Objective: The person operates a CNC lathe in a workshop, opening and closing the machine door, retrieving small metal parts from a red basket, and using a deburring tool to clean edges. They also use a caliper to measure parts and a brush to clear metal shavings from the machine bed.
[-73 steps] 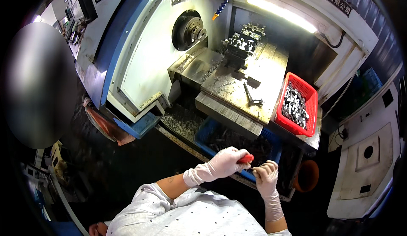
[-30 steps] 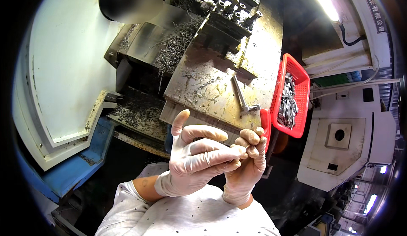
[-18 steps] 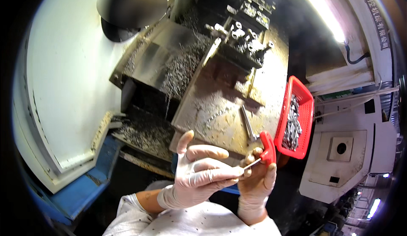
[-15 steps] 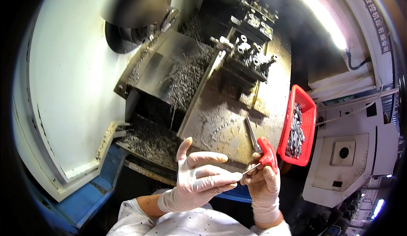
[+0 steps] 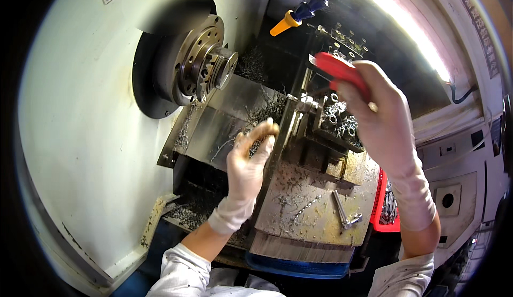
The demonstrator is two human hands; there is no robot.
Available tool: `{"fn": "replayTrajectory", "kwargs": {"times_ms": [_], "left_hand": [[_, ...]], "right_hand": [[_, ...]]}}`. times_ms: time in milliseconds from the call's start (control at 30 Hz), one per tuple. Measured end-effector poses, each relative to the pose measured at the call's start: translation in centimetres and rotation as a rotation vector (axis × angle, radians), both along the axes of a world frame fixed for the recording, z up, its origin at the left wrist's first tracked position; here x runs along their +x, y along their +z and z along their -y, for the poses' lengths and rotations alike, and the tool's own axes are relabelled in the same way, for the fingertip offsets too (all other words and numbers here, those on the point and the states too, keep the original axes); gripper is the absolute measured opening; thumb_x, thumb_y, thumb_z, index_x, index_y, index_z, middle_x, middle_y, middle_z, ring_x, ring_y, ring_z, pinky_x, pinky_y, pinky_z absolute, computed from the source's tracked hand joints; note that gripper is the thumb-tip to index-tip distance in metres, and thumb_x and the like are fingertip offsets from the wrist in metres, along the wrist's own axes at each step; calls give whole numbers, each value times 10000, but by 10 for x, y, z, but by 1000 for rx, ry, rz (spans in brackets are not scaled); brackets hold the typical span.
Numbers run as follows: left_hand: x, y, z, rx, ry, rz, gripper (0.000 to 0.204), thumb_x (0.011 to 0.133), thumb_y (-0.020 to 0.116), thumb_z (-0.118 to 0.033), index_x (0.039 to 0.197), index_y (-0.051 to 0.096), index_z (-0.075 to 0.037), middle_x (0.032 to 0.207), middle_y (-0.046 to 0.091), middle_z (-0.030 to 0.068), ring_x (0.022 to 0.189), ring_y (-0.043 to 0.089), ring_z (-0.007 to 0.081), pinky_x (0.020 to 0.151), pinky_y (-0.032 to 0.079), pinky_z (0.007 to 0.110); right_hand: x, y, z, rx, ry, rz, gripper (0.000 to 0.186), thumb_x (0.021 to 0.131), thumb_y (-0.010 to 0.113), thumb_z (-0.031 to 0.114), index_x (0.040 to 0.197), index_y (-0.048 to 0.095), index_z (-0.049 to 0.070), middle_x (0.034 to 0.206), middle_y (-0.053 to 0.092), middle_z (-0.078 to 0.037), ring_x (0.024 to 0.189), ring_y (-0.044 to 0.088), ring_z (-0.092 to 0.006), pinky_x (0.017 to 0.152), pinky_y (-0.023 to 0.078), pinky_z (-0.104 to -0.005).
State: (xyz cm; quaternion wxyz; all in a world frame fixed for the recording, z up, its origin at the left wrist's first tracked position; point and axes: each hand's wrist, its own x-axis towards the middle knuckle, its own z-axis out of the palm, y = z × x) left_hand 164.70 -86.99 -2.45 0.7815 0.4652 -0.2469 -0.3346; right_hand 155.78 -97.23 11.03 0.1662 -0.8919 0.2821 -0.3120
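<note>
My right hand [image 5: 382, 118], in a white glove, is raised over the tool block [image 5: 336, 118] with its fingers wrapped round a red-handled tool [image 5: 342, 71]. A short metal end shows at the tool's left; motion blur hides its exact kind. My left hand [image 5: 248, 161], also gloved, hovers beside the block over the heap of metal shavings [image 5: 267, 107]. Its fingers are bent, with thumb and fingertips apart and nothing seen between them. Left of it, a round steel spindle with a collet nose [image 5: 206, 70] juts from the pale machine wall.
A metal rod-like tool [image 5: 340, 206] and small fittings lie on the shavings-strewn plate [image 5: 288, 211]. A red basket [image 5: 380, 201] of metal parts stands at the right, partly behind my right arm. An orange coolant nozzle [image 5: 285, 23] hangs at the top. A lit lamp [image 5: 406, 27] runs along the upper right.
Both hands have moved apart and forward into the machine. My right hand has lifted the red-handled tool up. My left hand no longer touches the tool's thin rod. The view has shifted, showing more spindle.
</note>
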Motion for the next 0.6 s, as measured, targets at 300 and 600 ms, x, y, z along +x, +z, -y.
{"fn": "replayTrajectory", "kwargs": {"times_ms": [300,600], "left_hand": [[25,-5,67,-135,-287,-678,209,775,454,-95,953,507,1,895,549,89,778,537,138,699,450,227],[20,-2,62,-121,-247,-606,215,778,434,-44,980,498,-7,903,548,84,737,534,105,645,447,189]], "right_hand": [[28,-8,9,-109,-68,-229,180,724,527,157,844,476,33,552,431,-106,470,395,-201,481,353,-261],[30,-11,10,-85,-74,-222,150,724,521,129,825,474,28,546,412,-97,464,362,-183,469,343,-250]]}}
